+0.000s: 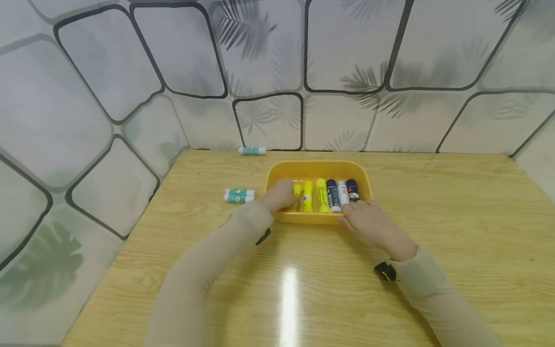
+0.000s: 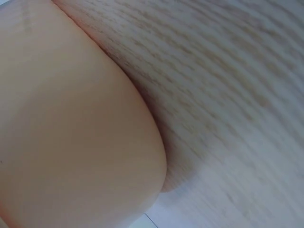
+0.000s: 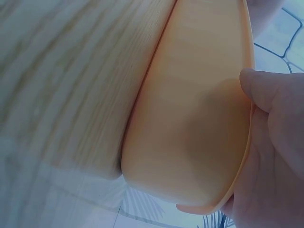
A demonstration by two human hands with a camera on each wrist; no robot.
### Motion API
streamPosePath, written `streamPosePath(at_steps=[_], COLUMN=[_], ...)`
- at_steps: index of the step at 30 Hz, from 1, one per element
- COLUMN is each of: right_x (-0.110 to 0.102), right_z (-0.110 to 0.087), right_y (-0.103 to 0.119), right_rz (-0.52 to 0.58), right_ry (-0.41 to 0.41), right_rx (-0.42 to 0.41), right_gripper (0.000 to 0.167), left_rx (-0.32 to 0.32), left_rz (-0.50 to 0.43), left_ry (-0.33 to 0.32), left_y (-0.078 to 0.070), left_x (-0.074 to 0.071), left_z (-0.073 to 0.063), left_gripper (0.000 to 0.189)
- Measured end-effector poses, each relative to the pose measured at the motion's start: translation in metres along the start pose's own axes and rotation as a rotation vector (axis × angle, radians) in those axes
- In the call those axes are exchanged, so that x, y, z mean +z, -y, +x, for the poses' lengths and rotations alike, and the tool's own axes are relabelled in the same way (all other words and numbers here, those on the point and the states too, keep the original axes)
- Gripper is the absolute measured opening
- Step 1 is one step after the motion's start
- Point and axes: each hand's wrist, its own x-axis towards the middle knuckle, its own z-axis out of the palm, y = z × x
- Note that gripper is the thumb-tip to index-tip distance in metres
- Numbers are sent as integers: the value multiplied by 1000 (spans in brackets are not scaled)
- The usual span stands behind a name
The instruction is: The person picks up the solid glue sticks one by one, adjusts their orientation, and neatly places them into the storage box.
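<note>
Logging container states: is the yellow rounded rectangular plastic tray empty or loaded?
Loaded: the head view shows yellow, navy and white cylindrical sticks lined up side by side inside the tray.

No word, brand or number can be read: the small print on the yellow tubes [image 1: 323,196], dark blue tubes [image 1: 333,196], white tube [image 1: 342,193] and green-and-white tubes [image 1: 240,192] is too tiny and blurred.

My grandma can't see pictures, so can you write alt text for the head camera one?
A person's left hand reaches into the left end of a yellow tray holding a row of tubes, while the right hand grips its front right corner. On the wooden table, two green-and-white tubes lie left of the tray, and another lies near the patterned wall.
</note>
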Motion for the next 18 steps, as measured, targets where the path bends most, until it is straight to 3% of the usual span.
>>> streamPosePath(at_steps=[18], right_x=[2], right_z=[1], right_y=[-1], right_rz=[-3], right_ry=[4], right_rx=[11], right_gripper=[21], left_rx=[69], left_rz=[-112], left_ry=[9], left_y=[0], left_x=[-1], left_z=[-1], left_gripper=[14])
